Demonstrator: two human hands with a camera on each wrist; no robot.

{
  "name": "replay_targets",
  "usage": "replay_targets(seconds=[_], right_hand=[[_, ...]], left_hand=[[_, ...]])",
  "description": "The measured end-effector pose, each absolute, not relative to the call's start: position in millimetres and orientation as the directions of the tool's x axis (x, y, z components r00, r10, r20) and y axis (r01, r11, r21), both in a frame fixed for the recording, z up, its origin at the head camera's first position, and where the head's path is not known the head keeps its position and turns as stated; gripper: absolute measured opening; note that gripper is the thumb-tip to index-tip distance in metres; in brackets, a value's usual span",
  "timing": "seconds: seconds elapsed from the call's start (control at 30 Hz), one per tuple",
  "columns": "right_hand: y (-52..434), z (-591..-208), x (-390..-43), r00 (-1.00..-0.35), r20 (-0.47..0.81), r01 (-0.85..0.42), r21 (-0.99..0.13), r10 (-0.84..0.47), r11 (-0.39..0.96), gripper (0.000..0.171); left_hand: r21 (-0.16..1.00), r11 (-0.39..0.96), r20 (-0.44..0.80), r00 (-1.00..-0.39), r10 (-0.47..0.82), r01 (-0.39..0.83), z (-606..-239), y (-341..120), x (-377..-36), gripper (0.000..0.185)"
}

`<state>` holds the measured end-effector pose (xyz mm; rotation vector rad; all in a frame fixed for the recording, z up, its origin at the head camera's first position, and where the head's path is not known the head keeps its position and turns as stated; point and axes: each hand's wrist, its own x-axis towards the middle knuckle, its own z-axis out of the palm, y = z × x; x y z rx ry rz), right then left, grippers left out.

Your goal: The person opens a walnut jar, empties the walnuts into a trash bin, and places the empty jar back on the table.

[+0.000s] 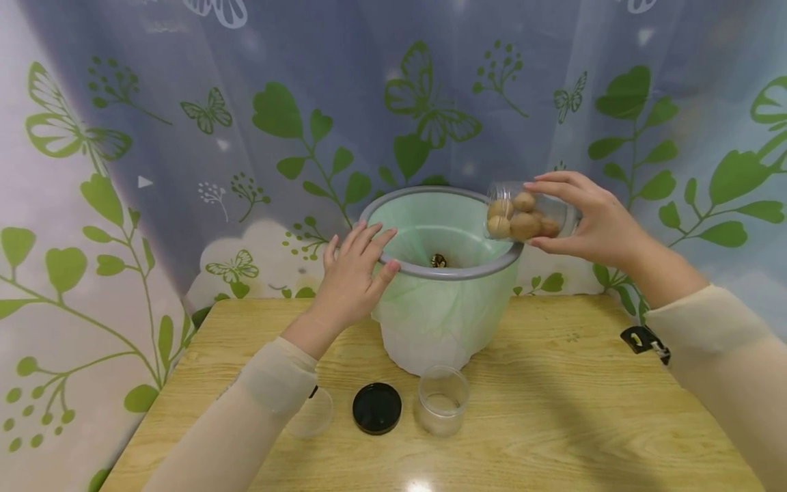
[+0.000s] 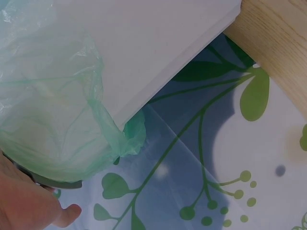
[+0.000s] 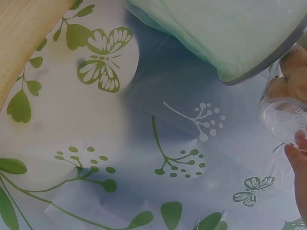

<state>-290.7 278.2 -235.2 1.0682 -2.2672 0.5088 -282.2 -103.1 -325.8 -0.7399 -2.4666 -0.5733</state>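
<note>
Curtain: a curtain point(image 1: 184, 137) printed with green leaves and butterflies hangs behind and drapes down the left side of the table.
Table: a wooden table point(image 1: 584, 410) carries everything; bare wood lies open to the right of the bin and along the near edge.
Bin: a white bin point(image 1: 430, 335) with a grey rim point(image 1: 449, 273) and a pale green bag point(image 1: 430, 232) as a liner stands at the far middle of the table, tipped so its mouth faces the person. A small dark thing, too small to tell, lies at the bottom.
Right hand: the right hand point(image 1: 593, 219) grips a clear jar point(image 1: 531, 210), thumb below, fingers curled over the top.
Jar: it lies on its side, long axis left to right, mouth pointing left over the bin's right rim; its base sits in the palm. Brown round nuts point(image 1: 522, 217) crowd toward the mouth. In the right wrist view the jar point(image 3: 285, 110) hangs just beside the rim.
Left hand: the left hand point(image 1: 356, 273) rests on the bin's left rim, fingers nearly straight and laid over the edge, thumb against the outside.
Empty jar: a second clear jar point(image 1: 443, 400) stands upright in front of the bin, mouth up.
Black lid: a black lid point(image 1: 377, 408) lies flat just left of it.
Clear lid: a clear lid point(image 1: 313, 412) lies beside the left sleeve.
</note>
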Motion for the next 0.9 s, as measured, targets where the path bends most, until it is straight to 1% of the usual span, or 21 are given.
replay_targets(seconds=[0.2,0.43,0.67,0.9], right_hand=[[277.1,-236.2,-290.5,-0.531,0.632,-0.780,-0.106,-0.565,0.616,0.085],[273.6,-231.2,-290.8,-0.482,0.668,-0.798,-0.069,-0.566,0.598,0.086],[273.2,-226.3,-289.3,-0.533,0.600,-0.781,-0.077,-0.596,0.620,0.081],[272.4,-227.2,-289.1,-0.554,0.612,-0.773,-0.125,-0.565,0.622,0.078]], left_hand=[[0.250,0.764,0.558,-0.733,0.389,0.595,-326.4,-102.6,-282.3,0.083],[0.245,0.765,0.559,-0.731,0.390,0.596,-327.8,-101.6,-282.1,0.083],[0.243,0.765,0.563,-0.729,0.389,0.596,-326.8,-101.5,-282.5,0.084],[0.230,0.772,0.567,-0.727,0.388,0.592,-327.1,-102.9,-283.5,0.083]])
